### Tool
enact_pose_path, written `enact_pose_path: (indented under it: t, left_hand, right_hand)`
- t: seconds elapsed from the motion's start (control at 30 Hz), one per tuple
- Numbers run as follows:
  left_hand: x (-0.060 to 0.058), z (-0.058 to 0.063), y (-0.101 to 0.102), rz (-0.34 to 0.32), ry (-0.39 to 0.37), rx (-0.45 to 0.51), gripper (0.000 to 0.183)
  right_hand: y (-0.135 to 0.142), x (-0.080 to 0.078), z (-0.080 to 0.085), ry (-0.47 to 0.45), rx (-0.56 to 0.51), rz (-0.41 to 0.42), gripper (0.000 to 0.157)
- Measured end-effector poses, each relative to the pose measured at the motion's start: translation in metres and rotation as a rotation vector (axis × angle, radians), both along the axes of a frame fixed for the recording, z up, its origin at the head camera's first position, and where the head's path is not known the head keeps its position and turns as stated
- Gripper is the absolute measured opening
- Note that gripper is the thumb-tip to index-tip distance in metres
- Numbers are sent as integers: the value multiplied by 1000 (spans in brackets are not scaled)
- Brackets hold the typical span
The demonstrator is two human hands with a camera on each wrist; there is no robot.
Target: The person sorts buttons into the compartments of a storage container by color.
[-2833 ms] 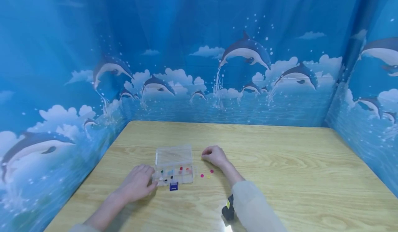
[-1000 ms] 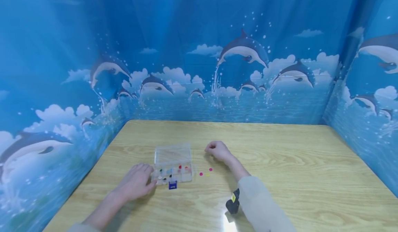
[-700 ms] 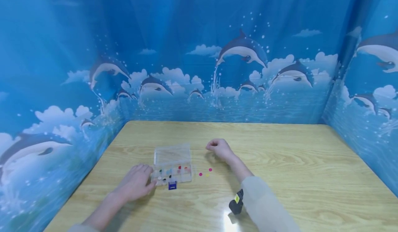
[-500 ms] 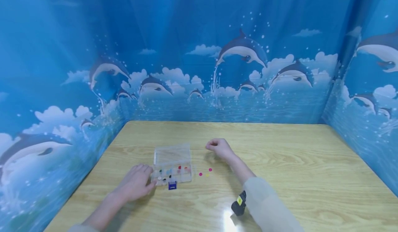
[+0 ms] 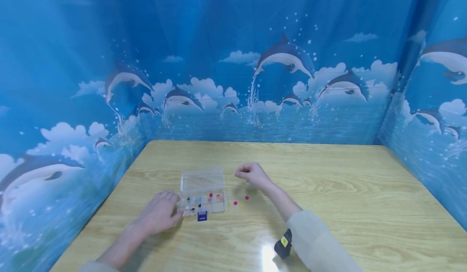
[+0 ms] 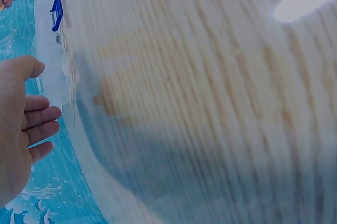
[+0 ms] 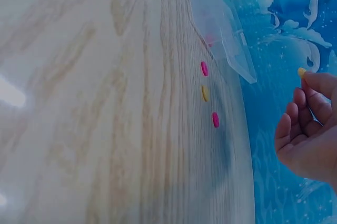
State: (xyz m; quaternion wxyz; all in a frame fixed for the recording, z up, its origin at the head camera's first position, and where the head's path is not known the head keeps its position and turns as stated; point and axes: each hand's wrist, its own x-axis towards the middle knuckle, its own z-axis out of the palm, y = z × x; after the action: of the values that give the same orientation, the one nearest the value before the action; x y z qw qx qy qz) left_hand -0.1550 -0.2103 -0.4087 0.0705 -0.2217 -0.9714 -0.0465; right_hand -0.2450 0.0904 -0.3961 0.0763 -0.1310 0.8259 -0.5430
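Note:
In the right wrist view, a small yellow button (image 7: 301, 72) is pinched between the thumb and index fingertip of my right hand (image 5: 255, 176), held above the table to the right of a clear divided box (image 5: 218, 208). The box's lid (image 5: 202, 180) is tipped back and a blue latch (image 5: 202, 216) hangs at its front. Small red, green, black and white buttons lie in its compartments. My left hand (image 5: 160, 212) rests at the box's left end, thumb near the front corner, fingers loosely extended. Below my right hand lie two pink buttons (image 7: 204, 69) and a yellow button (image 7: 205, 93).
The wood-grain table (image 5: 346, 191) reaches back to a blue dolphin-print curtain (image 5: 233, 61), which also runs along both sides. A black wrist camera (image 5: 283, 245) sits under the right sleeve (image 5: 321, 239). Light glares off the table's front.
Over the earlier frames my right hand drew away from the loose buttons, up and to the right. Since half a second ago it has shifted left toward the box. My left hand stays put.

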Motion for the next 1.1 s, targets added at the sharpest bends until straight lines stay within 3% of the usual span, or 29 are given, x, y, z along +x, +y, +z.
enact_pose_path:
  t: [0.43,1.1]
  left_hand:
    - [-1,1,-1,-3,7,-13,33]
    - [-1,-1,-2,-20,29,-15,31]
  right_hand:
    - [-14,10,2,-12,-65,79,24]
    - [-44,26,1,46,-84,179,16]
